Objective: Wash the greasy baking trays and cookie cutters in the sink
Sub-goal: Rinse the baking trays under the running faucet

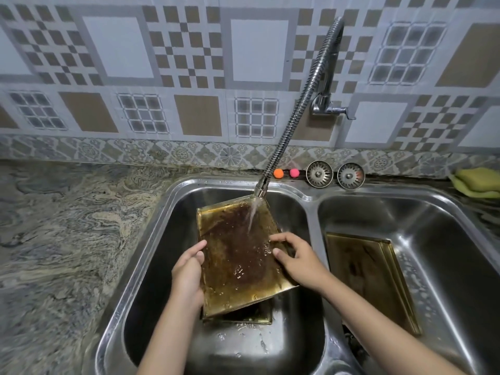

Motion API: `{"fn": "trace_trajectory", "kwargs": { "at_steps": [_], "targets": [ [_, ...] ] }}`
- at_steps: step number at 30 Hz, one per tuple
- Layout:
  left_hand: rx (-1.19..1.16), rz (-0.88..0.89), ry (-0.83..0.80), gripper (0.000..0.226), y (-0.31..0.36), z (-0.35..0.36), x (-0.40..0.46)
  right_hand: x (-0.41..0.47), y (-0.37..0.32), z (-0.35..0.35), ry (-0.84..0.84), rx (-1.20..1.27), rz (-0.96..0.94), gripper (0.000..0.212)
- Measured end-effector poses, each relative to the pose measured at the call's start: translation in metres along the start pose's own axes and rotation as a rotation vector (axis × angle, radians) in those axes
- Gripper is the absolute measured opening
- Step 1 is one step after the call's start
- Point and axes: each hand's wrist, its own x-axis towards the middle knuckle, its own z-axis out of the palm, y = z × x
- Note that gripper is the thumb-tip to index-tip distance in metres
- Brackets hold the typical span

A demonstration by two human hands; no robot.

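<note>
The marbled tabletop [62, 239] runs along the left of a steel double sink [311, 197]. In the left basin, the left hand [188, 272] grips the left long edge of a greasy baking tray [238, 255], fingers curled round the rim. The tray is held tilted, its long axis running from the person up toward the wall, far end raised under the flexible tap hose [300, 109], whose stream [254, 215] strikes the upper right of the tray face. Its gold surface is coated in dark brown baked-on grease, wet and glistening. Another tray [243, 316] lies beneath it on the basin floor, mostly hidden. The right hand [297, 262] sits on the tray's right edge, thumb and fingers curled over the rim, holding it; both hands are on the tray, neither free to scrub. A third tray [370, 274] rests in the right basin, leaning on its floor. A yellow sponge [477, 182] lies at far right, nearer the right hand. No cookie cutters are visible.
</note>
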Motion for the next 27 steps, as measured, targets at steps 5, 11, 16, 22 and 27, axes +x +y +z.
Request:
{"fn": "trace_trajectory", "kwargs": {
  "at_steps": [5, 11, 16, 22, 27],
  "targets": [
    [0.182, -0.012, -0.014, 0.026, -0.001, 0.011, -0.006, -0.005, -0.004, 0.003, 0.008, 0.105, 0.019, 0.025],
    [0.195, -0.012, -0.393, 0.019, 0.005, 0.034, -0.025, -0.017, -0.007, 0.01, -0.038, -0.234, -0.124, 0.032],
    [0.136, -0.102, -0.574, 0.037, 0.007, 0.041, -0.032, -0.025, -0.019, 0.017, -0.117, -0.437, -0.291, 0.041],
    [-0.056, 0.049, -0.616, 0.037, 0.017, 0.033, -0.033, -0.027, -0.031, 0.016, -0.17, -0.265, -0.413, 0.041],
    [-0.083, 0.182, -0.464, 0.036, 0.013, 0.031, -0.03, -0.029, -0.041, 0.016, -0.232, -0.154, -0.453, 0.043]
  ]
}}
